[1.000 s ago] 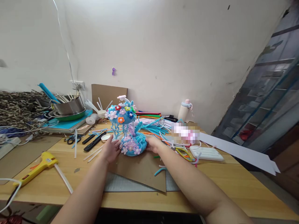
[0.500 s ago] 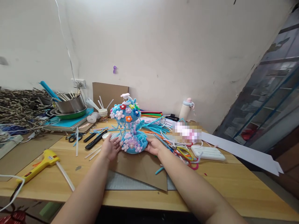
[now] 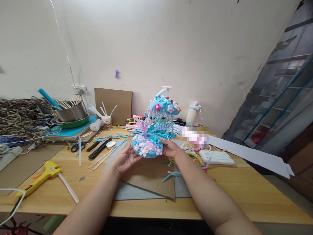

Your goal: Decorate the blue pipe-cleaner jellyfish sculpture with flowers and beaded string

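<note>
Between my two hands is a pipe-cleaner ornament (image 3: 147, 147), held up above the brown cardboard sheet (image 3: 146, 176). Its round blue base carries pink and white flowers, with a pale purple figure at the back. A blue flower-dotted canopy with hanging strands leans to the right on a white stem. My left hand (image 3: 127, 159) grips the base from its left side, thumb up. From the right, my right hand (image 3: 170, 149) has its fingers curled on the edge of the base; its fingertips are partly hidden.
A yellow glue gun (image 3: 40, 179) lies at the left with a white stick. Scissors (image 3: 77, 147), black-handled tools (image 3: 99, 148) and a small white cap (image 3: 111, 144) lie behind it. Blue pipe cleaners, a white case (image 3: 216, 157) and a bottle (image 3: 193, 113) are to the right and back.
The ornament has been turned round, so its canopy now leans right instead of left. Both hands have shifted a little to the right with it.
</note>
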The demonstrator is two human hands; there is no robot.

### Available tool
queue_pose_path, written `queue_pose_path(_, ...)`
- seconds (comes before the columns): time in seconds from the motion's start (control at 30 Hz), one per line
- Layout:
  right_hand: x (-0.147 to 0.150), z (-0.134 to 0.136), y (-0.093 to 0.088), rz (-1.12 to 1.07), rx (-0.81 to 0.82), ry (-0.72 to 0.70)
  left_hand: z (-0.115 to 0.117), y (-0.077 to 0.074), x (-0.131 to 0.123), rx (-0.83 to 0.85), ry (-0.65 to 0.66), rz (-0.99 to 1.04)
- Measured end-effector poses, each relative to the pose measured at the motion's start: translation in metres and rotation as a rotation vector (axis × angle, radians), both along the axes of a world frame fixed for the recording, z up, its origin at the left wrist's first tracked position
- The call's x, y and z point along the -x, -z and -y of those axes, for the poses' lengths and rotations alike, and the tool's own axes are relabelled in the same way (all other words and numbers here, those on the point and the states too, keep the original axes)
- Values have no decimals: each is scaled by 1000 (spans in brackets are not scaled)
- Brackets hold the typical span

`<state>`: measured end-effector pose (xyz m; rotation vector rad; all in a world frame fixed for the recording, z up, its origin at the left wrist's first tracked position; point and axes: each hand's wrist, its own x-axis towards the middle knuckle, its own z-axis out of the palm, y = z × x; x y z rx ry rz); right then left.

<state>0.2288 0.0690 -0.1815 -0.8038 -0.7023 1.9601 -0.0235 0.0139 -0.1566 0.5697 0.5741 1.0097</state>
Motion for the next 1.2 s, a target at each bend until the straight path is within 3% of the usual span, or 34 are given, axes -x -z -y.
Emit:
queue_pose_path(0.33,-4,-3,9,43,-21,-94,0,6,-8,-7,22,-40)
queue_pose_path(0.7,29,34,-22,-65,-207,-177,-7,-1,5,-93,-182,-140)
queue_pose_path(0.87,36,37,-19,-45,-302,-149,-8,-2,8,-98,-201,-147)
queue_pose_path(1.2,37,34,-13,-23,-307,-130,-8,-1,6,-91,-202,-147)
